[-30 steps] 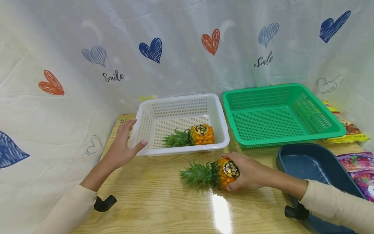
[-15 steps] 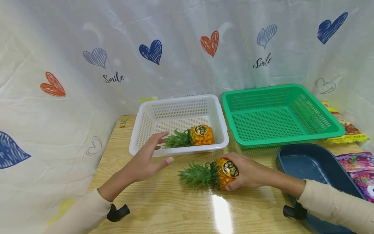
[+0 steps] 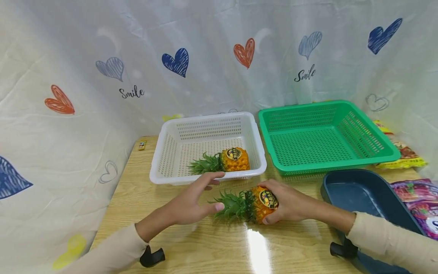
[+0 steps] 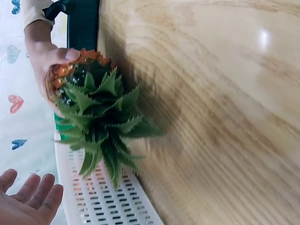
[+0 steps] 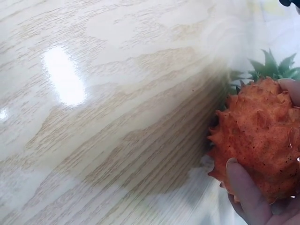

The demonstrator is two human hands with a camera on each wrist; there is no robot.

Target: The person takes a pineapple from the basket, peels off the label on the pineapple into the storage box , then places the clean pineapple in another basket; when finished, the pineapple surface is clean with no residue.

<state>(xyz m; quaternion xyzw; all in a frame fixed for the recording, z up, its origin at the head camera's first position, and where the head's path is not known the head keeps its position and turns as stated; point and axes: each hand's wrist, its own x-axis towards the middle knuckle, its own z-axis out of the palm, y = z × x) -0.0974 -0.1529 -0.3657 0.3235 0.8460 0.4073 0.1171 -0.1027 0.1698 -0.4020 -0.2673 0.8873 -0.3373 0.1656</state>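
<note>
My right hand (image 3: 285,201) grips the orange body of a small pineapple (image 3: 254,203), which lies on its side with its leafy crown pointing left. In the right wrist view, thumb and fingers curve round the base of that pineapple (image 5: 262,136). My left hand (image 3: 193,201) hovers by the tips of the crown, fingers spread and thumb apart, holding nothing. The left wrist view shows its loosely bent fingers (image 4: 49,199) beside the crown (image 4: 103,122). A second pineapple (image 3: 236,159), with a black label, lies inside the white basket (image 3: 171,179) behind the hands.
A green basket (image 3: 328,165) stands right of the white one. The dark blue tray (image 3: 352,190) sits beneath the right forearm. Bags of snacks (image 3: 415,201) lie along the right edge. A small yellow packet (image 3: 142,145) is at the table's back left. A heart-printed curtain (image 3: 205,57) hangs behind.
My left hand has moved from the white basket's left rim, rightward and toward me, to the pineapple's crown. The right hand keeps its grip on the pineapple in the same place.
</note>
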